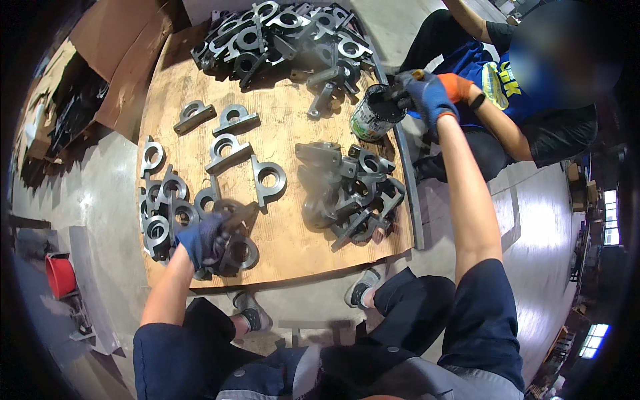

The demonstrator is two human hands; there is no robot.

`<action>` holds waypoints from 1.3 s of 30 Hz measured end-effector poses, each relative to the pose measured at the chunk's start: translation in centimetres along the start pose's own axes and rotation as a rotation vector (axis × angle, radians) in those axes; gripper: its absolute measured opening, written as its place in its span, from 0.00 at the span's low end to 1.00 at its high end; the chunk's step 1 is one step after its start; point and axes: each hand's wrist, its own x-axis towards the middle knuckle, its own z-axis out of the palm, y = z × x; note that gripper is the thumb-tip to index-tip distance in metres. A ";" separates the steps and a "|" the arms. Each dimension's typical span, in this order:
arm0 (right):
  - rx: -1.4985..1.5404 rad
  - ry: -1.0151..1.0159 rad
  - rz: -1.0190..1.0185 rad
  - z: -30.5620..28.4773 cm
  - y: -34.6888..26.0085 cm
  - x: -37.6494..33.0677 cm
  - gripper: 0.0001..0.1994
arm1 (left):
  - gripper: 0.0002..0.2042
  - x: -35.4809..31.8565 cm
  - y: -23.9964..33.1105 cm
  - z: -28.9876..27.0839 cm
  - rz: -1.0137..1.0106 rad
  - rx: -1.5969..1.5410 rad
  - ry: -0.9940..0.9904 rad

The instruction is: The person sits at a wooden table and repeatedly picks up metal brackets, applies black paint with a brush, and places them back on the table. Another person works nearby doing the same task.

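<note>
My left hand (202, 241), in a blue work glove, is closed on a dark metal ring bracket (244, 217) over the near-left group of brackets; motion smears it slightly. My right hand (430, 99), also blue-gloved, reaches out to the far right. Its fingers wrap round what looks like a paintbrush (418, 74), mostly hidden by the glove, at the mouth of a paint can (375, 122). The can holds black paint and has dark drips down its side. Several loose ring brackets (269, 181) lie on the wooden board (293, 257) between my hands.
A big heap of brackets (248, 39) covers the board's far end; a smaller pile (360, 193) sits at its right. Beyond the can, a co-worker with an orange glove (456, 87) crouches close to my right hand. A cardboard box (123, 50) stands far left, a red bucket (61, 276) left.
</note>
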 end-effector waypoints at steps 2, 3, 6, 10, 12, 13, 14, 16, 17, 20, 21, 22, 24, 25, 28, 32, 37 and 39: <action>-0.395 0.223 0.109 3.5 2.1 2.7 0.19 | 0.20 -1.7 -1.0 2.4 -0.065 -0.169 -0.118; -0.296 0.092 0.103 3.3 3.6 4.1 0.20 | 0.19 -1.1 -2.2 2.1 -0.089 -0.281 -0.212; -0.195 0.191 0.061 5.4 9.7 5.5 0.21 | 0.18 0.9 -4.5 3.3 -0.093 -0.487 -0.387; 0.000 0.114 0.143 5.2 11.4 4.5 0.18 | 0.15 4.4 -8.2 4.5 -0.034 -0.482 -0.404; 0.226 -0.019 0.183 5.8 7.3 3.1 0.13 | 0.12 5.0 -9.9 5.0 0.024 -0.655 -0.275; 0.379 -0.097 0.250 5.6 3.8 1.5 0.10 | 0.12 5.6 -10.9 4.5 0.046 -0.679 -0.286; 0.334 -0.063 0.193 4.5 3.6 0.6 0.10 | 0.12 5.8 -10.9 4.8 0.058 -0.684 -0.314; 0.250 -0.004 0.073 2.8 3.4 -0.8 0.10 | 0.13 5.8 -10.1 5.3 0.045 -0.620 -0.357; 0.321 -0.025 0.037 2.4 4.0 -1.4 0.09 | 0.13 5.5 -9.7 5.4 0.043 -0.588 -0.372; -0.040 -0.058 -0.012 2.3 4.9 -3.6 0.08 | 0.15 5.5 -9.7 5.9 0.077 -0.554 -0.311; -0.002 -0.034 -0.026 2.2 5.0 -4.3 0.08 | 0.14 5.4 -10.0 6.5 0.141 -0.664 -0.297; 0.119 -0.018 -0.012 2.3 4.1 -5.3 0.09 | 0.13 5.3 -10.3 6.6 0.175 -0.724 -0.269; 0.366 0.001 0.010 2.5 1.5 -7.1 0.10 | 0.10 5.7 -11.2 6.3 0.251 -0.852 -0.205; 0.258 0.134 0.011 2.3 1.7 -7.6 0.08 | 0.07 6.1 -11.6 6.6 0.289 -0.920 -0.281; 0.815 0.161 0.157 2.8 6.8 -7.4 0.11 | 0.06 4.5 -12.6 8.4 0.432 -0.802 -0.240; 1.318 0.385 0.558 5.2 9.3 -9.2 0.16 | 0.11 0.5 -13.1 9.7 0.821 -0.415 0.033; 1.709 0.254 0.466 4.9 8.6 -13.8 0.14 | 0.15 -6.9 -10.7 11.1 1.082 -0.417 0.187; 1.858 0.120 0.376 4.6 6.0 -16.7 0.15 | 0.11 -9.4 -9.4 11.8 1.178 -0.313 0.334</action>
